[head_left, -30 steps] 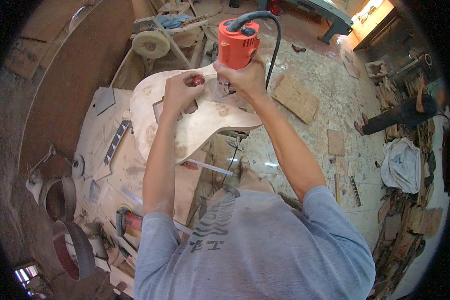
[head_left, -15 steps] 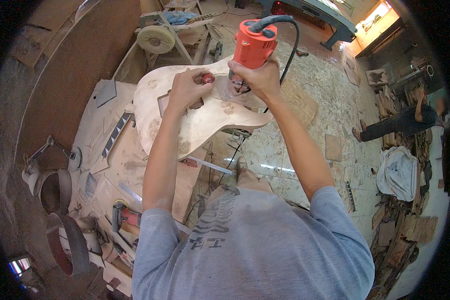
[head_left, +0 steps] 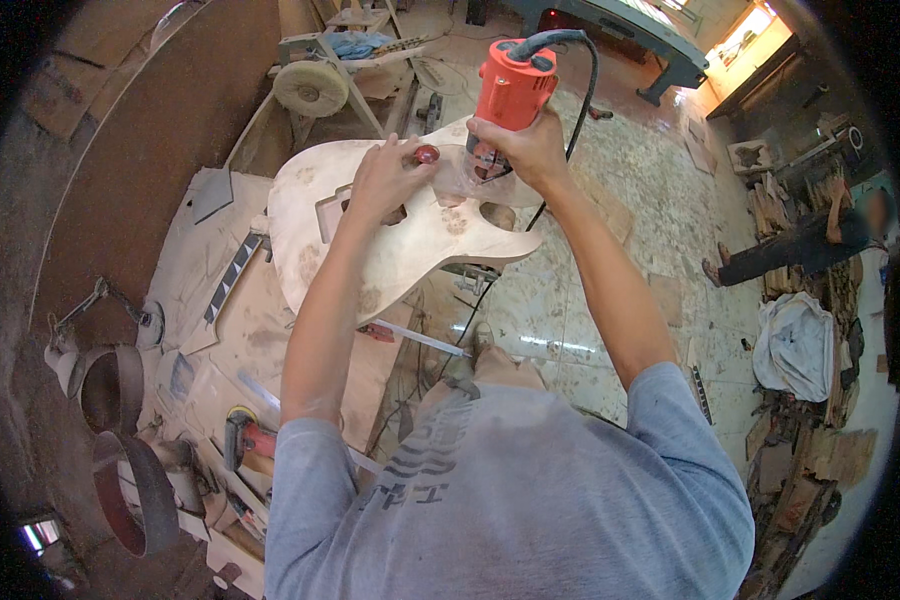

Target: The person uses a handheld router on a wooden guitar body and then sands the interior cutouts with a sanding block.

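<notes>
At the lower part of an upright red router (head_left: 515,88), the right hand (head_left: 526,150) is wrapping its fingers firmly about the housing. Just to its left, the left hand (head_left: 390,180) is closing its thumb and fingers around a round red knob (head_left: 427,155), its wrist hanging above the wood. Both are sitting over a clear base plate (head_left: 455,182), which is lying on a pale guitar-shaped wooden body (head_left: 295,228). What the cutter is doing beneath the plate is being blocked by hand and housing, so I cannot tell whether it is touching the wood.

Under the left forearm, a squarish cavity (head_left: 330,213) is showing in the body, and brown knot patches are dotting its face. The curved horn nearest the person is reaching past the edge of the bench (head_left: 280,335), over the tiled floor (head_left: 540,305). From the router's top, a black cord (head_left: 592,85) is looping out to the right and down.

Farther left, a dark strip with pale triangles (head_left: 233,278) is lying on the bench, and a red and black power tool (head_left: 255,438) is resting nearer the person. Two broad dark loops (head_left: 135,495) are standing at the lower left. Beyond the body, a pale round wheel (head_left: 312,88) is leaning by a wooden frame. Off to the right, another person (head_left: 820,240) is standing near stacked wood scraps (head_left: 840,452) and a white sack (head_left: 795,345).
</notes>
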Tool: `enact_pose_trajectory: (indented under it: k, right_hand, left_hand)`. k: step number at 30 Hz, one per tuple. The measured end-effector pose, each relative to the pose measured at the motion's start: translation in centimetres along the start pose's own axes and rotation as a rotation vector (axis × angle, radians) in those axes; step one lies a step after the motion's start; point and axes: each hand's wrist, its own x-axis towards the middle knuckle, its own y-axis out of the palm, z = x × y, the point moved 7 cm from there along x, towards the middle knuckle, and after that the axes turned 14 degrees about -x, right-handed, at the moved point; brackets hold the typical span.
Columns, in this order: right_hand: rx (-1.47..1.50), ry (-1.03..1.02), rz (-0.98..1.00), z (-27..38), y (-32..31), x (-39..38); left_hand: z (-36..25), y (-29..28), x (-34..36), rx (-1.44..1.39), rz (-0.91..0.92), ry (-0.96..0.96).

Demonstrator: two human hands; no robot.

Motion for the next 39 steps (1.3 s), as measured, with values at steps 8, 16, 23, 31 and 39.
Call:
enact_pose_trajectory:
  k: [8, 16, 23, 31, 39]
  right_hand:
    - [-0.026, 0.047, 0.021, -0.7, -1.1, -0.3]
    - [-0.037, 0.105, 0.033, -0.9, -1.8, -1.3]
    - [-0.07, 0.039, 0.06, -1.3, -2.1, -0.3]
    - [0.067, 0.085, 0.118, -2.0, -1.1, 0.9]
    - [0.045, 0.094, 0.045, -2.5, -2.7, -1.0]
  left_hand:
    - [-1.9, 1.0, 0.5, 0.128, 0.04, -0.012]
    - [-2.1, 1.2, 0.7, 0.047, 0.055, -0.084]
    - [-3.2, 1.3, 0.6, -0.045, 0.032, -0.102]
    - [-1.1, 1.7, 1.4, -0.157, -0.001, -0.163]
    - [-2.3, 2.4, 0.7, -0.026, 0.027, 0.021]
